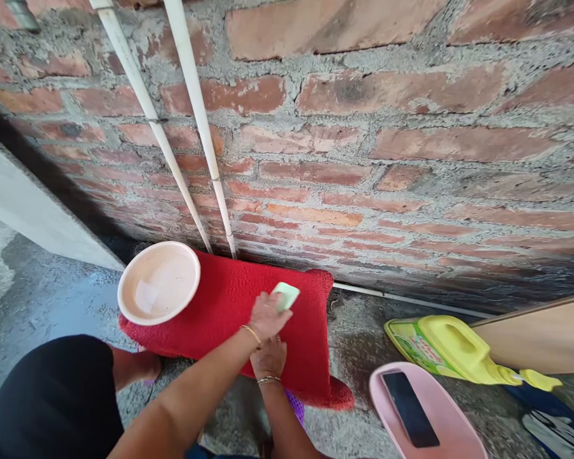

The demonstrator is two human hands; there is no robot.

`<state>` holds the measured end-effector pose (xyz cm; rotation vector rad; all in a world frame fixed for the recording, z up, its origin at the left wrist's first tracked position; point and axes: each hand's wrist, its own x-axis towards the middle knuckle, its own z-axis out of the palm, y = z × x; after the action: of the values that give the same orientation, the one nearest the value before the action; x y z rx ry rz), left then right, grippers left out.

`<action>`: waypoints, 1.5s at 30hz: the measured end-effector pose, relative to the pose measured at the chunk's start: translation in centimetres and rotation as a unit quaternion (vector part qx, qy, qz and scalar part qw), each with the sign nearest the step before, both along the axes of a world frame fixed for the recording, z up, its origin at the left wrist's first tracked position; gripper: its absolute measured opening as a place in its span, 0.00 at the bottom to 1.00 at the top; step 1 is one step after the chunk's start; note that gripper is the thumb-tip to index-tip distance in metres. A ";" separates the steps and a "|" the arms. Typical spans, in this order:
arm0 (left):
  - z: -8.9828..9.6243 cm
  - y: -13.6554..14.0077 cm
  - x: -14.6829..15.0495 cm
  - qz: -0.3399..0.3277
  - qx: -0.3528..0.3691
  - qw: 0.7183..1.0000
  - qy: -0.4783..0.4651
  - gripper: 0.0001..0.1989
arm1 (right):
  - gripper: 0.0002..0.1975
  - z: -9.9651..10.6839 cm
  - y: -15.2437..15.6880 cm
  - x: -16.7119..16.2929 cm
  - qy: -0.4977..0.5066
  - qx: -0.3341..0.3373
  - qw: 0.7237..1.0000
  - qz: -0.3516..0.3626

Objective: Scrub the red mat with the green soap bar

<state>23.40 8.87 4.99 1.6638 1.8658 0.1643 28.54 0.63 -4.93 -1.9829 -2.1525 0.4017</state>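
My left hand point(266, 315), a gold bangle at its wrist, grips a pale green block point(287, 296) with rounded corners. Whether it is a soap bar or the back of a scrubbing brush I cannot tell. The block rests over a red, thick textured cloth point(229, 293), cushion-like with corners that stick out. Just below, my right hand point(269, 357) presses on the same cloth with its fingers curled, seemingly gripping the fabric. On the cloth's left end stands a pale pink basin point(159, 319) with water in it.
A brick wall point(325, 140) with two white pipes point(198, 108) rises behind the cloth. To the right, a yellow detergent jug point(452, 344) lies on its side, near a pink tub point(440, 395) holding a black phone point(410, 408). A pale panel point(43, 197) leans at the left.
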 end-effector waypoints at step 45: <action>-4.3 -13.1 -1.2 -0.042 -0.029 0.995 0.086 0.33 | 0.35 2.5 1.6 6.9 -0.002 -0.081 0.931 -0.356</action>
<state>22.23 -4.28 0.69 1.7599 1.9018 -0.0709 35.46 2.21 -2.42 -2.6566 -1.2750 0.4491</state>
